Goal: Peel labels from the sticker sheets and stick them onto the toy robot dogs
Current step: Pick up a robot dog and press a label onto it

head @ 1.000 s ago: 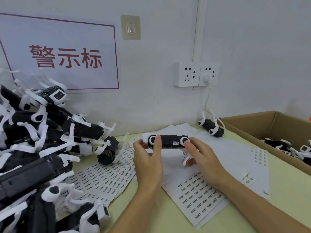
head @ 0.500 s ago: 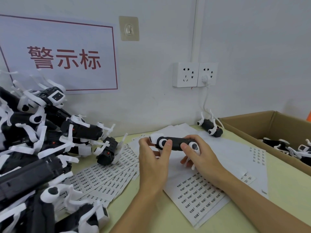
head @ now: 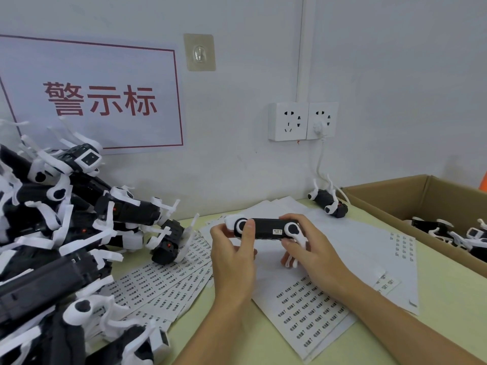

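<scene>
Toy dog in hand: I saw one toy robot dog (head: 266, 228) held level above the sticker sheets (head: 311, 309), its black side with a small label (head: 277, 231) facing me.
Left hand (head: 233, 256): grip grasping the dog's left end, thumb laid across its white leg joint.
Right hand (head: 307, 248): grip grasping the right end, fingers curled round it.
Sheets: more fanned out at left (head: 163, 285) on the tabletop (head: 448, 306).
Pile: I noted heaped dogs (head: 60, 233) far left.
Box: cardboard box (head: 421, 196) at right, dogs inside.
Stray: one dog (head: 328, 202) lay near the wall.
</scene>
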`<state>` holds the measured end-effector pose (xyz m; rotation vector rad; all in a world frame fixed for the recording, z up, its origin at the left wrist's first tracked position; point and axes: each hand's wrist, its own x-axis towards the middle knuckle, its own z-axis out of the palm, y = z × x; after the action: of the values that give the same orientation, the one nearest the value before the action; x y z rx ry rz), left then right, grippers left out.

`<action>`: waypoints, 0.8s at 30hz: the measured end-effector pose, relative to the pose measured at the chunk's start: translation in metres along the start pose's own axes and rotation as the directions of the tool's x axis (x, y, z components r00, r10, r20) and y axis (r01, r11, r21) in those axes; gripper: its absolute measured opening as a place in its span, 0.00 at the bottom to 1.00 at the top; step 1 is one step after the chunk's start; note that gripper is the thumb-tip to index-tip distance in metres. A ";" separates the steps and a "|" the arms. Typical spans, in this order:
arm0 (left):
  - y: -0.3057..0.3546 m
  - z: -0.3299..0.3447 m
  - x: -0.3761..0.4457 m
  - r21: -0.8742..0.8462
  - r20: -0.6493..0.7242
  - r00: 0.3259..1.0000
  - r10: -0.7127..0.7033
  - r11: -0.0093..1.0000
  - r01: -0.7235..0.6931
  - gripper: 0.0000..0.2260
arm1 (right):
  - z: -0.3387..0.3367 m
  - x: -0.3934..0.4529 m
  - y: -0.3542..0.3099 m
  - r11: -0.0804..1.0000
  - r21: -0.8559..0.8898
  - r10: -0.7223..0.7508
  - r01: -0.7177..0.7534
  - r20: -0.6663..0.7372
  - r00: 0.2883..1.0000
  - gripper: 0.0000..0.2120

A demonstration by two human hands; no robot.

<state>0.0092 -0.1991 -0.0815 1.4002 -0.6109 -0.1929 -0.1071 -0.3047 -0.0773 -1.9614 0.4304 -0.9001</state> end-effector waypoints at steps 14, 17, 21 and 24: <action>0.005 -0.002 -0.003 -0.096 0.120 0.992 0.051 0.995 -0.040 0.10 | -0.006 0.007 0.003 0.959 0.228 0.174 -0.168 -0.007 0.985 0.10; 0.006 -0.001 -0.004 -0.106 0.116 0.991 0.065 0.993 -0.052 0.08 | -0.007 0.006 0.004 0.950 0.271 0.158 -0.158 0.021 0.987 0.13; 0.004 -0.002 -0.004 -0.076 0.103 0.991 0.084 0.994 -0.076 0.11 | -0.005 0.004 0.004 0.956 0.265 0.125 -0.127 0.027 0.992 0.14; 0.004 0.000 -0.005 -0.028 0.122 0.986 0.110 0.994 -0.107 0.15 | -0.004 0.003 0.004 0.977 0.205 0.062 -0.057 -0.018 0.998 0.17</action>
<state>0.0043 -0.1962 -0.0793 1.3378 -0.7834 -0.1996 -0.1076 -0.3110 -0.0779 -1.7435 0.3928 -0.8944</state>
